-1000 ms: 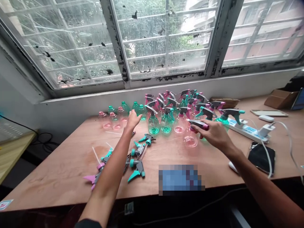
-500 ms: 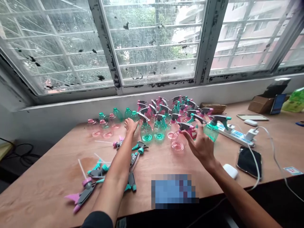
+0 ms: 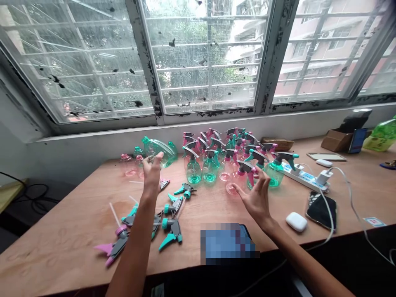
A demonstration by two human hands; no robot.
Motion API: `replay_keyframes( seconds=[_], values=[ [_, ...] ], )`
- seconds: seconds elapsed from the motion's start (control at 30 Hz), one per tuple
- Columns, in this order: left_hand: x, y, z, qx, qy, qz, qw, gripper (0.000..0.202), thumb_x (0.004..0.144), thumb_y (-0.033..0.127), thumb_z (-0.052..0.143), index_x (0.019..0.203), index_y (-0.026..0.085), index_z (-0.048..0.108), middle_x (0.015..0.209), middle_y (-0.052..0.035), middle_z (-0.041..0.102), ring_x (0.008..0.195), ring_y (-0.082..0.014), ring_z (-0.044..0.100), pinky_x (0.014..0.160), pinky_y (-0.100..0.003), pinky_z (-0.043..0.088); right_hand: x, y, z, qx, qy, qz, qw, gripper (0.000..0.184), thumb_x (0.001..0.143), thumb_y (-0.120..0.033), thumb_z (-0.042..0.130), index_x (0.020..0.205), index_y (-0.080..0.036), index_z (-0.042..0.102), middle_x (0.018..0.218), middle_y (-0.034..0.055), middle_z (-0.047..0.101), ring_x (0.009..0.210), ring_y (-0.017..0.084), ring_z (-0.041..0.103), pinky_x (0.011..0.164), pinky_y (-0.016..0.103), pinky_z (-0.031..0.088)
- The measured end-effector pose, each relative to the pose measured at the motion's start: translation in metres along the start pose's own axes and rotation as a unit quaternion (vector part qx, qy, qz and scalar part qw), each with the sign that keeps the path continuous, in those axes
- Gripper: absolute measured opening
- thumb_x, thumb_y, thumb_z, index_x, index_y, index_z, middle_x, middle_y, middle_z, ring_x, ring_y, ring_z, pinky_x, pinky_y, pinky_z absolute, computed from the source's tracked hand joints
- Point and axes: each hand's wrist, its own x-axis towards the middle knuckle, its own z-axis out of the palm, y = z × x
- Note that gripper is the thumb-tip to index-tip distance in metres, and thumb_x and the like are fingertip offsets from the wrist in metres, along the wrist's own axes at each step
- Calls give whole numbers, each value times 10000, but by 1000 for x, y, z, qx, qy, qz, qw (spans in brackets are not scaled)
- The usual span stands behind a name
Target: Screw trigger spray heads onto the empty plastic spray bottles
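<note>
My left hand [image 3: 152, 165] is closed around a clear green bottle [image 3: 163, 150] without a spray head, tilted so its neck points up and left. Close to that hand stand capless pink bottles [image 3: 124, 165] and green ones. My right hand [image 3: 258, 200] is held open beside a pink spray bottle [image 3: 232, 187], thumb and fingers apart with nothing held. Behind it are several assembled spray bottles [image 3: 210, 165] with pink or teal triggers. Loose spray heads with thin tubes, such as a teal-and-grey one [image 3: 173, 233] and a pink-and-grey one [image 3: 116, 245], lie under and beside my left forearm.
A phone [image 3: 229, 243] with a blurred screen lies at the front edge. To the right are a white earbud case [image 3: 296, 221], a black phone [image 3: 321, 210], a power strip [image 3: 305, 177] with white cables, and a cardboard box [image 3: 335, 140]. The window wall borders the table's back.
My left hand has moved left and now has a green bottle tilted up off the group. The right hand has shifted slightly down and left, still open.
</note>
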Motion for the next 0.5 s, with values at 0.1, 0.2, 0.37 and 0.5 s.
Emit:
replay_keyframes(
  seconds=[0.1,0.2,0.37,0.5],
  values=[
    [-63,18,-22,-48,-61,0,997,436,909,451,631,1257,214,518,1252,-83,649,1178,-237,630,983,-370,521,-4,20,-4,-9,-33,12,999,935,856,-508,685,1545,-213,125,1481,254,339,1293,428,477,925,583,524],
    [-125,32,-32,-85,-121,3,989,473,860,443,679,1247,231,510,1267,-90,636,1221,-269,604,1024,-402,491,2,27,1,-27,-75,-4,997,941,878,-509,658,1558,-200,85,1500,282,394,1271,449,528,870,589,553],
    [-199,26,-37,-19,-156,-50,986,592,880,494,639,1373,268,401,1413,-125,507,1348,-338,464,1140,-534,334,9,26,20,4,-111,-42,993,936,933,-398,616,1577,-181,-27,1517,301,421,1316,425,517,907,569,547],
    [-215,3,-46,-20,-117,-26,993,719,848,500,672,1432,265,326,1498,-133,409,1433,-355,350,1173,-523,295,4,20,20,-7,-62,-67,996,1023,927,-379,636,1564,-228,-151,1644,261,111,1461,437,271,1022,645,441]
  ],
)
